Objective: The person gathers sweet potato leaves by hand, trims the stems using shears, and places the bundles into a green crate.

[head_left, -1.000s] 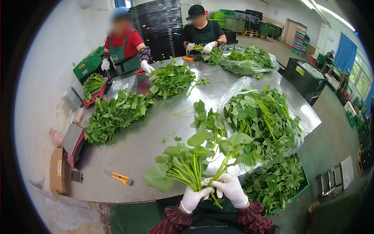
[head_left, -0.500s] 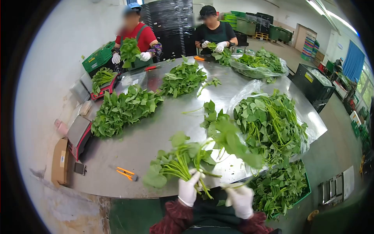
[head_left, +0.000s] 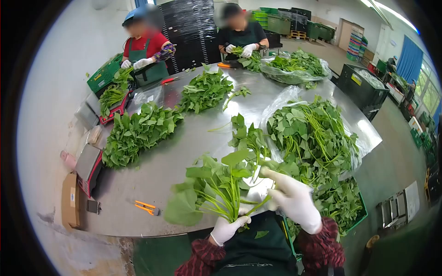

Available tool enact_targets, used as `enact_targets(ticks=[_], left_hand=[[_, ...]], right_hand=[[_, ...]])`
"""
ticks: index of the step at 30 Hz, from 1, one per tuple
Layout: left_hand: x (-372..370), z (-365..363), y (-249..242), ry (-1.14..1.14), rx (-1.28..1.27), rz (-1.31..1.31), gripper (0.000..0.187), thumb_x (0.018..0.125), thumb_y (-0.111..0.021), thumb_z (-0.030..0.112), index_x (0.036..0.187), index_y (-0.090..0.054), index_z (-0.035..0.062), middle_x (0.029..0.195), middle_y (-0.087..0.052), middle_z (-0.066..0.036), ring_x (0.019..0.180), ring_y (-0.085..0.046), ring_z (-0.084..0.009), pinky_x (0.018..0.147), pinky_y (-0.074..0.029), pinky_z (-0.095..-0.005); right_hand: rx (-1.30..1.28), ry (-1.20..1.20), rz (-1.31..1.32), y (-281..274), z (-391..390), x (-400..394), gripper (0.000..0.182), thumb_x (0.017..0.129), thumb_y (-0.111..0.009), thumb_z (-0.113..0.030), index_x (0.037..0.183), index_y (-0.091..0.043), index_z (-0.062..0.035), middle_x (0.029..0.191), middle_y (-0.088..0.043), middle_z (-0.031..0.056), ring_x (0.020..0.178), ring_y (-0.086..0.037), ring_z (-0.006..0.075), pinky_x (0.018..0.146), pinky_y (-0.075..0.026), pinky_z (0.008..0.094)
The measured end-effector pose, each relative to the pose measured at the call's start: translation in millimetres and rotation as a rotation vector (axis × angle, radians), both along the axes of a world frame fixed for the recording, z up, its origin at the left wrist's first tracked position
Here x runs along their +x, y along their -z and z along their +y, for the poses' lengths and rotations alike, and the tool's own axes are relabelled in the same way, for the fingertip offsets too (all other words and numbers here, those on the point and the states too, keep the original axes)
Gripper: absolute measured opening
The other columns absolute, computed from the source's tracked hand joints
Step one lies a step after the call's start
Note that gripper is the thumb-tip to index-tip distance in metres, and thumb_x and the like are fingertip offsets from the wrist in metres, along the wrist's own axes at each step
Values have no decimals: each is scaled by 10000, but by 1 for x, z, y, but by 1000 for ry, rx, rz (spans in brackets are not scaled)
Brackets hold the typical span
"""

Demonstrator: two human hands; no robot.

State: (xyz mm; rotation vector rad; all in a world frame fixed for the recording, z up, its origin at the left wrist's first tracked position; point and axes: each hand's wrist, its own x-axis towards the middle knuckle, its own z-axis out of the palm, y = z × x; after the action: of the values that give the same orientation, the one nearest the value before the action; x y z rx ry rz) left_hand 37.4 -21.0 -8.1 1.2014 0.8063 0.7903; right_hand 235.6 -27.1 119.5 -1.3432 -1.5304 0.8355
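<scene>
My left hand [head_left: 229, 230], in a white glove, is closed around the stems of a bunch of leafy greens [head_left: 214, 184] near the table's front edge. The leaves fan out up and to the left. To its right, my right hand [head_left: 298, 198], gloved too, has its index finger stretched out and thumb apart; a stem from the bunch reaches close to the thumb. Past the right hand lies a large heap of the same greens [head_left: 313, 138] on a clear plastic bag [head_left: 276, 110]. Some loose sprigs [head_left: 248, 138] lie between the heap and the bunch.
On the metal table [head_left: 184, 198] lie an orange-handled cutter [head_left: 146, 208], piles of greens [head_left: 140, 133] and scales [head_left: 90, 168]. A green crate [head_left: 361, 207] of greens stands at lower right. Two co-workers [head_left: 146, 50] handle greens across the table.
My right hand has risen and its fingers have spread; the blurred leafy stem near it no longer shows there. My left hand still grips the bunch. The left co-worker's greens have moved down to the scale.
</scene>
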Motion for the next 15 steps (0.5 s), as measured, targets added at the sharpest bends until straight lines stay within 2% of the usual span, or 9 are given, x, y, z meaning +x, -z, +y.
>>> enact_targets(ticks=[1, 2, 3, 5, 6, 7, 9, 13, 15], left_hand=[[0, -1, 0, 40, 66, 87, 123, 846, -597, 84, 922, -608, -12, 792, -618, -30, 682, -526, -85, 625, -426, -218], [3, -5, -2, 0, 11, 57, 95, 834, -594, 73, 859, -620, -15, 787, -615, -24, 709, -538, -96, 664, -438, -235], [4, -7, -1, 2, 11, 62, 95, 834, -594, 73, 859, -620, -15, 787, -615, -24, 709, -538, -96, 664, -438, -235], [4, -10, 1, -17, -52, 53, 95, 830, -593, 72, 858, -623, -13, 784, -613, -24, 732, -544, -99, 676, -440, -240], [3, -10, 2, -18, -54, 54, 95, 830, -593, 72, 858, -623, -13, 784, -613, -24, 732, -544, -99, 676, -440, -240], [2, -9, 3, 1, -34, 75, 97, 831, -592, 72, 861, -624, -15, 784, -613, -24, 739, -548, -102, 682, -442, -242], [3, -9, 2, 25, -17, 94, 100, 832, -592, 71, 864, -625, -18, 783, -613, -24, 747, -551, -105, 688, -444, -244], [8, -9, 1, 25, -36, 94, 112, 833, -592, 72, 886, -623, -22, 770, -611, -20, 702, -541, -87, 647, -438, -227], [9, -7, 4, 26, -43, 104, 116, 832, -589, 66, 901, -620, -22, 764, -611, -24, 677, -532, -79, 620, -431, -218]], right_hand=[[170, -76, -267, 10, 13, -6, 418, 821, -579, -53, 1224, -499, 29, 768, -632, 117, 601, -612, 145, 548, -471, 271], [372, -14, -515, 19, 24, -15, 422, 794, -628, -101, 1181, -514, 22, 814, -610, 165, 700, -620, 255, 590, -483, 329], [371, -11, -511, 25, 31, -17, 422, 794, -628, -101, 1181, -514, 22, 814, -610, 165, 700, -620, 255, 590, -483, 329], [367, -138, -568, 32, 44, -20, 388, 750, -665, -133, 1096, -545, -5, 808, -589, 165, 747, -592, 321, 620, -481, 364], [371, -167, -584, 37, 50, -22, 326, 727, -674, -143, 1000, -546, -20, 743, -572, 142, 694, -589, 312, 596, -476, 376], [368, -168, -584, 43, 54, -21, 326, 727, -674, -143, 1000, -546, -20, 743, -572, 142, 694, -589, 312, 596, -476, 376], [390, -232, -645, 53, 59, -18, 255, 727, -672, -147, 896, -529, -21, 702, -559, 134, 672, -589, 310, 578, -471, 376], [425, -244, -694, 53, 59, -11, 174, 721, -615, -113, 784, -475, -31, 695, -559, 148, 642, -588, 311, 564, -472, 382], [470, -81, -658, 45, 54, -4, 133, 690, -590, -71, 756, -476, -49, 664, -537, 142, 581, -569, 312, 527, -459, 384]])
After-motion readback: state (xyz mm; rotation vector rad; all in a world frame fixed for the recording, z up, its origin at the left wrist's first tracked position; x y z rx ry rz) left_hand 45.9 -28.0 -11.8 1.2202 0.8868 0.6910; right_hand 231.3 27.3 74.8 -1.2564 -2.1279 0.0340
